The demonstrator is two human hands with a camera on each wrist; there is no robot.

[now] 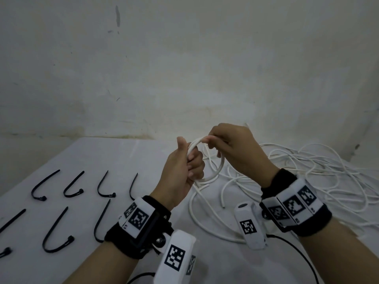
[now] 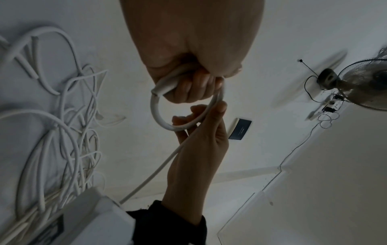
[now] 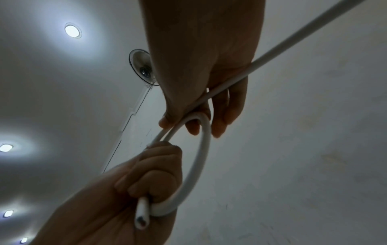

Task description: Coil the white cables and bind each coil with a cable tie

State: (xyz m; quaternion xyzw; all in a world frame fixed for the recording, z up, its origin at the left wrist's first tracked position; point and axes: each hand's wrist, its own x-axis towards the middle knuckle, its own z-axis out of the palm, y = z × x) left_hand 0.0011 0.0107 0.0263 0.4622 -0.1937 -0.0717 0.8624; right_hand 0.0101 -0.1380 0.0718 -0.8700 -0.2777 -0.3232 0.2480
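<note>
A small loop of white cable (image 1: 220,163) hangs above the table between both hands. My left hand (image 1: 185,167) grips the loop in a fist, thumb up; the cut cable end (image 3: 142,217) sticks out below the fist. My right hand (image 1: 229,146) pinches the top of the loop (image 3: 188,118) between thumb and fingers, and the free length of the cable (image 3: 293,41) runs back past the wrist. In the left wrist view the loop (image 2: 159,116) spans from my left hand (image 2: 188,86) to my right hand (image 2: 201,126). Black cable ties (image 1: 72,186) lie in rows on the left.
A loose tangle of white cables (image 1: 307,171) covers the right side of the white table (image 1: 114,152). A wall stands right behind the table. Thin black wires (image 1: 295,247) trail from the wrist cameras at the near edge.
</note>
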